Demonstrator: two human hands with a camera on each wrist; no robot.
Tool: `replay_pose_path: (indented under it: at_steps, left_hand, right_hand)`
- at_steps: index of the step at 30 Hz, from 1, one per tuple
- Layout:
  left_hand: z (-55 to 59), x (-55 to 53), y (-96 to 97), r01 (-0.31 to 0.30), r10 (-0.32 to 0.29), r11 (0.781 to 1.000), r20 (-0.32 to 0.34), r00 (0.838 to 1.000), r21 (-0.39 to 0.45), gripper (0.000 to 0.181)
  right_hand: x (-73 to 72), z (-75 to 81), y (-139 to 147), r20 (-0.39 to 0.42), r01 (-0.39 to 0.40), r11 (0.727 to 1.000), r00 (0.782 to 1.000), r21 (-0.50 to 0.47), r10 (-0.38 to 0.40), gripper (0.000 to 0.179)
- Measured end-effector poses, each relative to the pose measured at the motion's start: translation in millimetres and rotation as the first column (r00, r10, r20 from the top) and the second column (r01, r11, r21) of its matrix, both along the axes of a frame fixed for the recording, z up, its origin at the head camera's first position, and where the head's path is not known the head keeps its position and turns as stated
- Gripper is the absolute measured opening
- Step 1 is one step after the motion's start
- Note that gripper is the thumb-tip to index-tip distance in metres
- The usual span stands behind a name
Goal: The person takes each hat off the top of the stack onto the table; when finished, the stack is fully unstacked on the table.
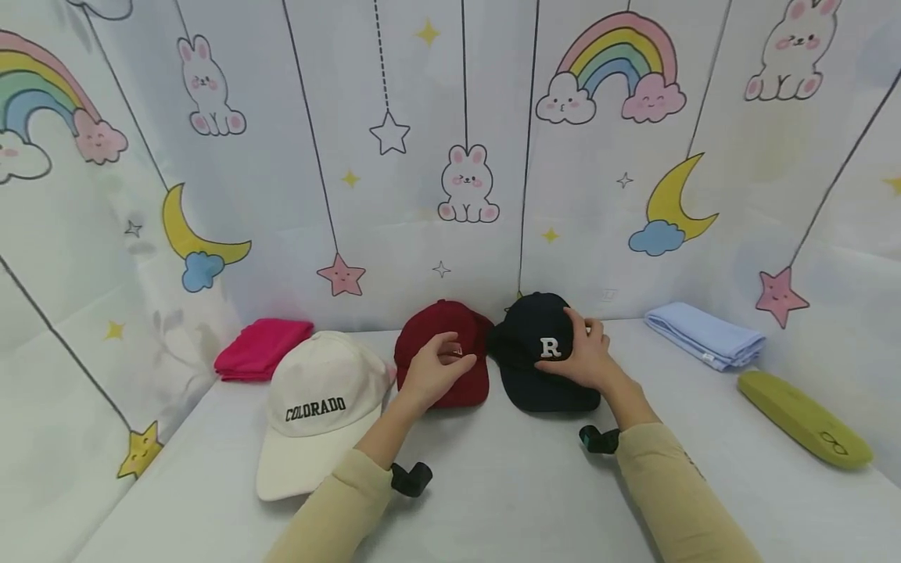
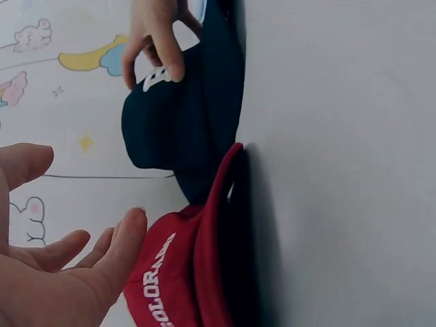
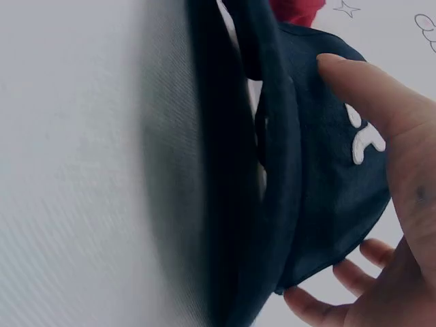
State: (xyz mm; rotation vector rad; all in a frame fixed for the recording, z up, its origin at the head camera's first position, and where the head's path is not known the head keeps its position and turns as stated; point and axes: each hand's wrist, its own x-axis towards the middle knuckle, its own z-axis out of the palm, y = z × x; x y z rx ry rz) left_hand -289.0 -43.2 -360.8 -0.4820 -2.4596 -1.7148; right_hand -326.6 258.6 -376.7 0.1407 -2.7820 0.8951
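A dark navy baseball cap (image 1: 531, 328) with a white letter R rests at the back of the table. My right hand (image 1: 587, 352) grips its crown, thumb across the front and fingers round the far side, as the right wrist view of the hand (image 3: 402, 170) also shows. Left of it, partly behind my left hand (image 1: 432, 375), sits a dark red cap (image 1: 475, 383); its white lettering reads in the left wrist view of the cap (image 2: 163, 272). The left fingers are apart and hold nothing. A cream cap (image 1: 327, 383) marked COLORADO lies beside the left forearm.
Behind the cream cap is a folded bright pink cloth (image 1: 260, 348). At the right are a folded light blue cloth (image 1: 704, 336) and a green glasses case (image 1: 802, 418). A patterned curtain (image 1: 401, 234) backs the white table (image 1: 507, 500).
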Motion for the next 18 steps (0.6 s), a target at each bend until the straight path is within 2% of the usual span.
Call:
replay_pose_path:
  at_steps: [8, 18]
  left_hand:
    - [10.6, 12.4, -18.9, 0.009, -0.009, 1.000, 0.009, 1.000, 0.026, 0.055]
    - [22.3, 29.8, -44.6, -0.006, 0.005, 1.000, -0.029, 1.000, -0.019, 0.057]
  right_hand:
    - [-0.3, -3.8, -7, 0.009, 0.009, 1.000, 1.000, 0.024, -0.009, 0.112]
    - [-5.8, -9.6, -12, -0.021, 0.027, 0.999, 0.999, 0.028, -0.027, 0.110]
